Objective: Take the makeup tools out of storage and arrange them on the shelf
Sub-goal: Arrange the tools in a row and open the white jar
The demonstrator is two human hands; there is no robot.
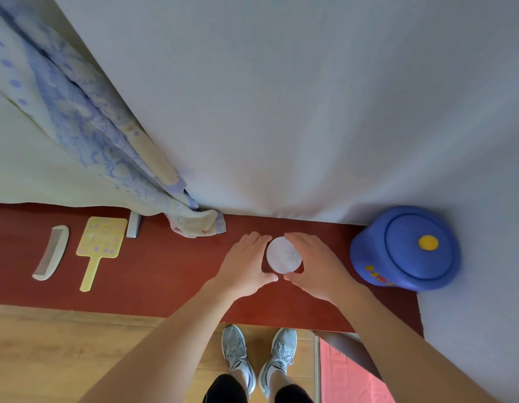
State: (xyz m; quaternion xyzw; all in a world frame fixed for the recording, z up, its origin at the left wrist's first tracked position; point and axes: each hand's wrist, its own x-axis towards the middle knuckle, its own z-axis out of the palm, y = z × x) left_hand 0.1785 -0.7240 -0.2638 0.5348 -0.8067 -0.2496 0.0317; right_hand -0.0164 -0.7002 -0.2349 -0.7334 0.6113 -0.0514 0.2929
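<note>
Cupping a small round jar (283, 255), the two hands sit on a red shelf (165, 271). The jar is white with a faint flower on top. It stands on the shelf just left of a big blue pot (366, 257), not touching it.

The left hand (245, 266) curls round the side of the jar away from the pot. The right hand (316, 266) curls round the side next to the pot, and its fingers reach over the far edge of the jar. Both thumbs (269, 277) bend round the near side, and their tips almost meet. So both hands hug the jar between them.

The pot stands at the end of the shelf, up against the wall (310, 97). It has a blue lid (409, 266) with a yellow knob (428, 242) in the middle.

Far to the left of the pot, past the hands, a yellow mirror (102, 238) with a handle lies flat. Farther still from the pot lies a pale comb (51, 253), just beside the mirror. They do not touch.

A blue and cream cloth (77, 112) hangs down between the mirror and the jar, and its end rests on the shelf.

Below the shelf are two grey shoes (235, 350) on a wood floor (63, 344).
</note>
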